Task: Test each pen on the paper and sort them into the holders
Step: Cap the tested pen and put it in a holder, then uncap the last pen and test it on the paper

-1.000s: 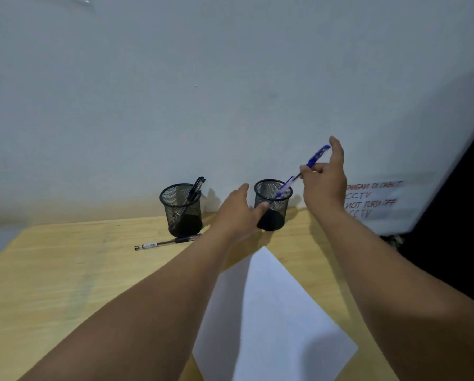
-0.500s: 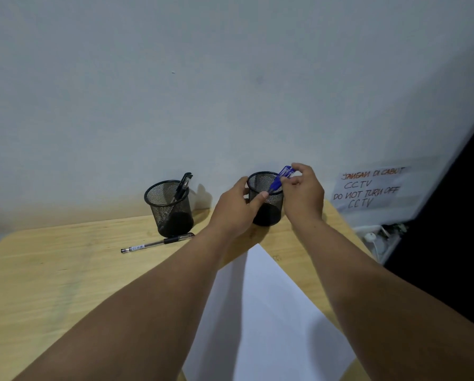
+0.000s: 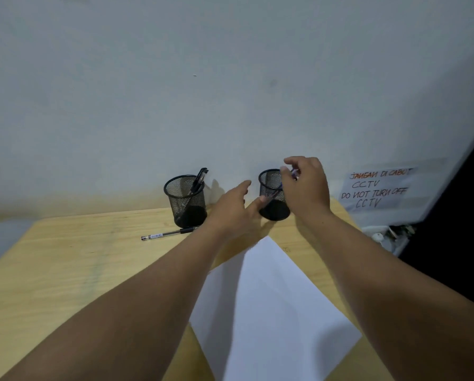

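Two black mesh holders stand at the back of the wooden table [image 3: 65, 270]. The left holder [image 3: 183, 204] has a black pen [image 3: 199, 179] leaning in it. In the right holder [image 3: 270, 188] stands a blue pen [image 3: 294, 176], with only its top showing. My right hand [image 3: 308, 188] hovers over that holder's right rim with its fingers spread around the pen's top. My left hand [image 3: 230, 213] lies open beside the holder, its thumb touching the mesh wall. Another black pen [image 3: 170, 233] lies flat on the table in front of the left holder. White paper [image 3: 271, 312] lies between my forearms.
A pale wall rises directly behind the holders. A taped paper notice [image 3: 378, 191] about CCTV hangs at the right. Below it, past the table's right edge, sit white cables or plugs [image 3: 381, 236] against a dark gap.
My right hand lowered the blue pen from above into the right holder, and its fingers have now spread apart. My left hand's fingers have eased off the holder, leaving the thumb on it.
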